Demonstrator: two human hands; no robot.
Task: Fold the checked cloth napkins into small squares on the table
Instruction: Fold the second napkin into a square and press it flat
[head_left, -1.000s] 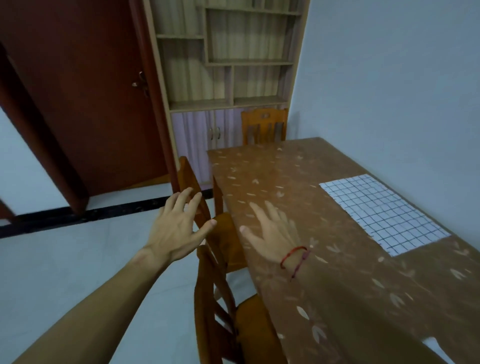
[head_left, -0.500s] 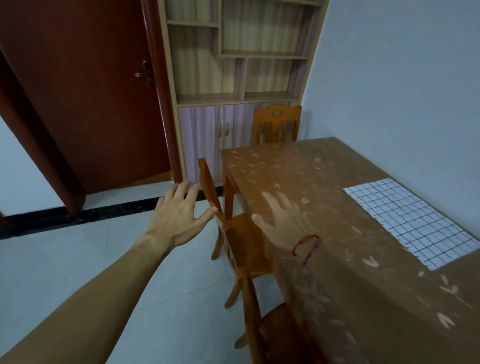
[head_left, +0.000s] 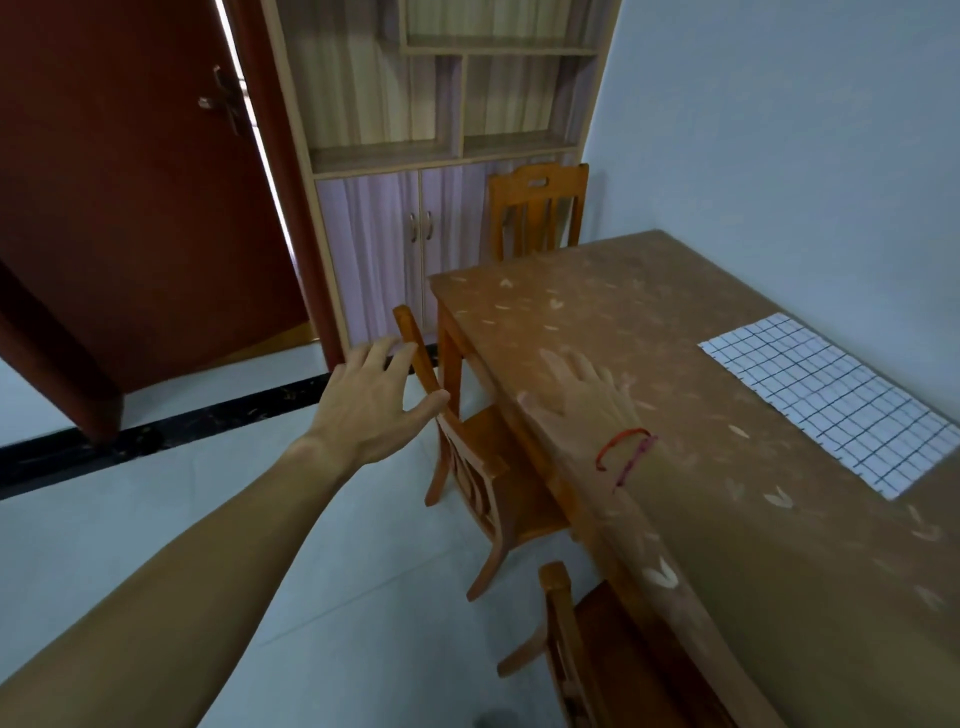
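Note:
A white napkin with a dark checked grid (head_left: 826, 395) lies flat and unfolded on the brown patterned table (head_left: 649, 322), near the wall on the right. My left hand (head_left: 371, 402) hovers open over the floor, its fingers by the top rail of a wooden chair (head_left: 483, 467). My right hand (head_left: 582, 395), a red string on its wrist, is spread open above the table's left edge, well left of the napkin. Neither hand holds anything.
A second wooden chair (head_left: 576, 649) stands at the table's near left side and a third (head_left: 537, 210) at its far end. Behind are a shelf cabinet (head_left: 441, 156) and a dark red door (head_left: 130, 208). The wall runs along the table's right side.
The view has shifted so the table and napkin sit further right. Both open hands have kept their pose; the left one has come closer to the chair's back rail.

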